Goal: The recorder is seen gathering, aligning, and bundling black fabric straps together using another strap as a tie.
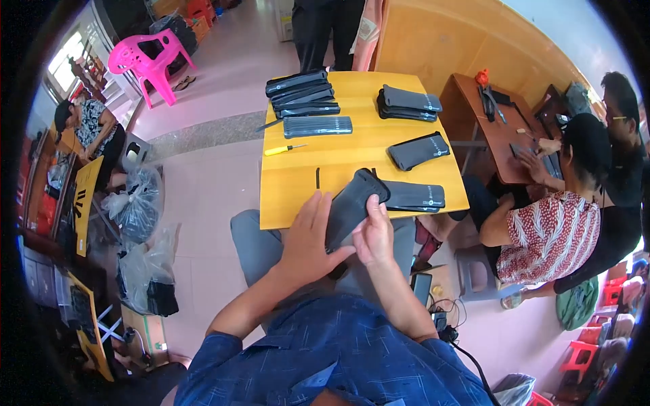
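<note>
A black flat pouch (pixel 347 215) is held tilted above the near edge of the yellow table (pixel 352 157). My left hand (pixel 305 242) lies along its left side, fingers stretched and thumb at its lower end. At the right side, my right hand (pixel 374 237) grips the edge with the thumb up and the other fingers curled. Just behind it a similar pouch (pixel 418 195) lies on the table, and another pouch (pixel 420 150) rests farther back. A short black strip (pixel 317 178) is beyond my left fingertips. The pouch's underside is hidden.
A yellow-handled screwdriver (pixel 284 149) lies at the table's left, before a ribbed black piece (pixel 318 126). Pouch stacks stand at far left (pixel 301 93) and far right (pixel 408 103). People work at a brown table (pixel 467 101) on the right. A pink chair (pixel 154 59) stands far left.
</note>
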Available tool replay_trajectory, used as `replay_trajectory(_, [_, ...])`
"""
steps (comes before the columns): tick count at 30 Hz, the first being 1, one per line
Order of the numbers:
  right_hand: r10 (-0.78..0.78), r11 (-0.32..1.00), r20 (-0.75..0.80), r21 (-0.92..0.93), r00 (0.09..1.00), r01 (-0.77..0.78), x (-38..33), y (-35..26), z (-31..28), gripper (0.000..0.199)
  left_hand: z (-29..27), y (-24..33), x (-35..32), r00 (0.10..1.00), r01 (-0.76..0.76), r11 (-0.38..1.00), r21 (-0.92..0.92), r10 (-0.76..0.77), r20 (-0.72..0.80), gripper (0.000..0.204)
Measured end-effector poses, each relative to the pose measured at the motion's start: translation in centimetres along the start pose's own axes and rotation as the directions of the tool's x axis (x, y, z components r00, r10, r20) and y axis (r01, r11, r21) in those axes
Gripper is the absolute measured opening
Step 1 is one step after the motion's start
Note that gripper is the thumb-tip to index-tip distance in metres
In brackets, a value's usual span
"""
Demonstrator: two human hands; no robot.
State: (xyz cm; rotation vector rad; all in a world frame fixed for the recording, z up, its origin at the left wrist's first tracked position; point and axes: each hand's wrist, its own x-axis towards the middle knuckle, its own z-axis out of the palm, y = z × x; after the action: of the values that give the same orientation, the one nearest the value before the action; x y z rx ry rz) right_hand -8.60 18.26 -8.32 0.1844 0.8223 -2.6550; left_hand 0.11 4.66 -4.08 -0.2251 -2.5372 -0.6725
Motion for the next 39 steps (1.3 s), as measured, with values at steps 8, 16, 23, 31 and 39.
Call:
replay_trajectory(8, [-0.065, 0.995, 0.146, 0.088, 0.987, 0.053, -0.9, -1.5, 0.0, 0.045, 1.8, -0.2, 0.3, 0.937, 0.174, 0.983, 0.050, -0.181, 0.298, 0.100])
replay_trajectory(16, [0.005, 0.977, 0.195, 0.207, 0.981, -0.046, 0.1, -2.7, -1.7, 0.048, 2.2, 1.0, 0.5, 0.891, 0.137, 0.989, 0.059, -0.149, 0.428, 0.099])
replay_trajectory(23, [-0.089, 0.969, 0.030, 0.235, 0.996, 0.079, 1.0, -2.4, -4.1, 0.037, 4.0, 1.8, 0.4, 0.903, 0.075, 0.996, 0.049, -0.088, 0.421, 0.102])
replay_trajectory(31, [-0.019, 0.974, 0.114, 0.226, 0.993, -0.007, 0.8, -2.9, -4.2, 0.031, 5.1, 0.9, -0.5, 0.895, 0.155, 0.987, -0.036, -0.124, 0.429, 0.101])
replay_trajectory(39, [-0.009, 0.996, 0.354, 0.088, 0.935, -0.023, 0.3, -2.2, -0.3, 0.054, 1.2, 1.0, -0.1, 0.933, 0.256, 0.960, -0.110, -0.215, 0.289, 0.091])
